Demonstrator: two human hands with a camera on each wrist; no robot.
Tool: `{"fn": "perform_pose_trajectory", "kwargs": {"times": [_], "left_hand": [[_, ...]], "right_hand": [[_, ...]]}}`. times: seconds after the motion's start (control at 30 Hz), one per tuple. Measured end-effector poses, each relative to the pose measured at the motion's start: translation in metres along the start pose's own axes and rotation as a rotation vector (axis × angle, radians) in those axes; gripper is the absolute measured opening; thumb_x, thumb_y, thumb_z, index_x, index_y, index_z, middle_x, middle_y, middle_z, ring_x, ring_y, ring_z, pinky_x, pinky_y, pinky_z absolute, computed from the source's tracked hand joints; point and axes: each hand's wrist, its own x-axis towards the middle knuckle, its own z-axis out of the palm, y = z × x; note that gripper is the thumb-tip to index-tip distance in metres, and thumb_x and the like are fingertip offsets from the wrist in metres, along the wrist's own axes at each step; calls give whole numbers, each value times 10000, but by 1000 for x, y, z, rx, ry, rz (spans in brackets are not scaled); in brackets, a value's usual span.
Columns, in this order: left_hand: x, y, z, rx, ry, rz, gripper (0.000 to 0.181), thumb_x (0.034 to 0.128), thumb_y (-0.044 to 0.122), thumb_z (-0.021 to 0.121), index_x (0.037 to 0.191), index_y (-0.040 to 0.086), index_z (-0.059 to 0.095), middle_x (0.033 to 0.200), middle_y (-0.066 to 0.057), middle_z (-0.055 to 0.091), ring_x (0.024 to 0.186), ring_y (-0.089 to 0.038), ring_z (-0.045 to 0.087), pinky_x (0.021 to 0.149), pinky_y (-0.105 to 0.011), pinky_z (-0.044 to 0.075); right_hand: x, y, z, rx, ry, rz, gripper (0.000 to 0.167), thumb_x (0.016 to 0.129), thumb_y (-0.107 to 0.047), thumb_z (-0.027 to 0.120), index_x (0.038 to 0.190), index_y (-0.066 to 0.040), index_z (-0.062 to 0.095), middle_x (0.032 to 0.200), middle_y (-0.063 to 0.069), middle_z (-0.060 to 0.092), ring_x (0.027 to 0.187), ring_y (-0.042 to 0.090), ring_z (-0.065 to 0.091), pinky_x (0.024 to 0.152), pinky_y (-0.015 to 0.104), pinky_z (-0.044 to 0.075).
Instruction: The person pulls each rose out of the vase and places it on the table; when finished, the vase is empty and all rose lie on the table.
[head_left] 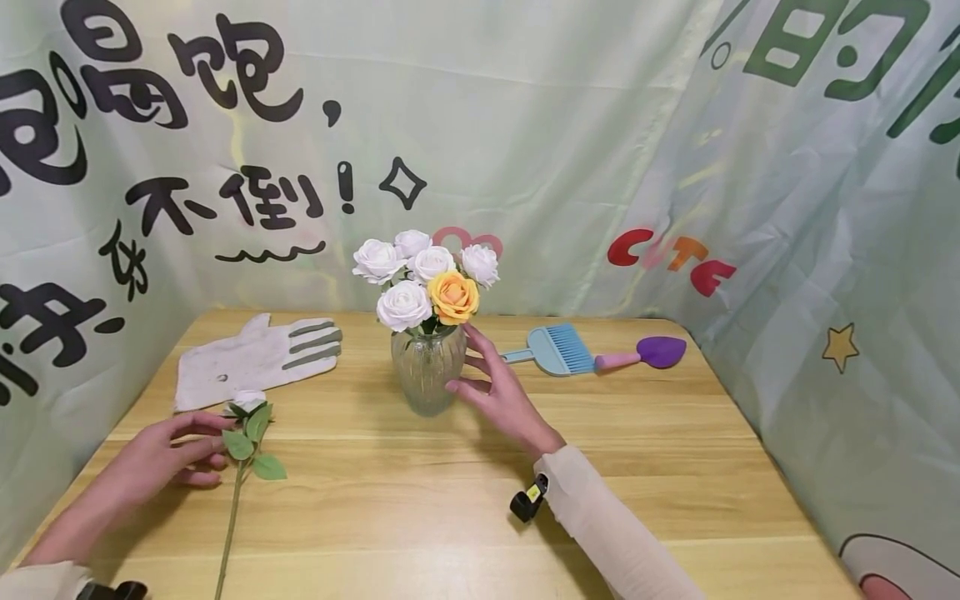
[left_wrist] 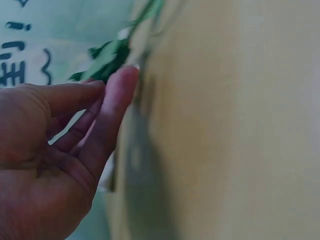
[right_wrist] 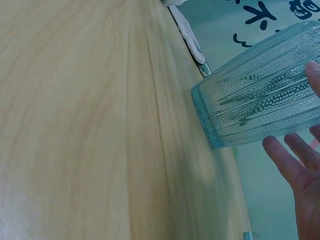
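A white artificial rose (head_left: 238,500), with green leaves and a long stem, lies at the left front of the table, its bloom beside the glove. My left hand (head_left: 168,454) is just left of its leaves, fingers loosely bent; in the left wrist view, the fingertips (left_wrist: 131,75) come close to the leaves (left_wrist: 112,57). Whether they touch is unclear. A ribbed clear glass vase (head_left: 426,379) stands upright at mid-table, holding several white roses (head_left: 403,305) and one orange rose (head_left: 453,297). My right hand (head_left: 504,396) holds the vase's right side, thumb in front and fingers curved around it.
A white glove with grey finger stripes (head_left: 225,358) lies at the back left. Right of the vase lie a blue dustpan-shaped tool with comb teeth (head_left: 551,352) and a small purple shovel with a pink handle (head_left: 662,352). Printed cloth (head_left: 525,167) hangs behind the table.
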Motion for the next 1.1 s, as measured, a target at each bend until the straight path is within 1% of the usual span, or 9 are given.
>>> {"fn": "perform_pose_trajectory", "kwargs": {"times": [0.1,0.23,0.3,0.4,0.5,0.7,0.83,0.9,1.1], "left_hand": [[0,12,-11,80,32,48,236,1101,56,625,1298,-73,621,1027,49,763,866,-185,789,772,-382,717],[2,39,-26,230,111,155,265,1095,106,658,1316,-38,634,1041,223,742,863,-139,797,755,-268,692],[7,56,-28,309,160,203,284,1099,155,670,1333,-2,644,1039,310,716,874,-64,783,747,-195,656],[14,84,-22,395,222,239,302,1097,251,690,1344,80,662,1033,350,705,896,41,741,743,-113,562],[23,111,-10,412,261,261,310,1086,340,707,1339,164,684,1045,374,693,915,114,702,760,-80,493],[41,149,27,286,272,399,228,1051,267,763,1271,212,737,1146,304,721,1031,121,673,846,-37,502],[54,167,52,236,248,457,206,1045,245,771,1243,191,756,1219,268,723,1098,78,675,900,-46,527],[59,174,64,211,224,466,227,1048,248,768,1253,153,751,1234,266,715,1115,59,679,915,-56,540],[78,189,98,86,138,520,266,1053,206,757,1267,51,725,1219,214,742,1129,-16,711,957,-111,586]], "right_hand": [[-1,0,-1,-5,0,0,910,1030,-74,757,1745,-296,239,1772,81,324,1511,413,522,1121,445,614],[0,0,-1,0,-1,5,911,1027,-73,761,1742,-304,245,1772,65,325,1511,404,524,1124,435,612],[0,0,-1,1,0,7,911,1028,-70,759,1741,-311,246,1776,47,317,1515,394,521,1126,427,612],[0,0,-1,3,2,9,913,1029,-62,755,1742,-312,242,1784,28,304,1522,383,515,1128,418,611],[0,1,-1,0,4,7,914,1029,-57,752,1743,-308,240,1786,24,303,1524,380,514,1125,414,612],[0,0,1,-3,-2,-9,910,1028,-53,753,1745,-277,239,1791,54,296,1525,402,509,1131,439,607],[1,-1,2,-10,-4,-6,906,1032,-67,753,1746,-280,237,1791,48,297,1525,392,511,1136,442,604],[1,-1,1,-12,-2,-4,910,1030,-64,754,1744,-292,238,1792,31,294,1527,388,509,1140,444,602],[0,1,0,-17,6,-9,908,1029,-52,752,1742,-298,247,1798,17,281,1530,394,504,1141,448,601]]}}
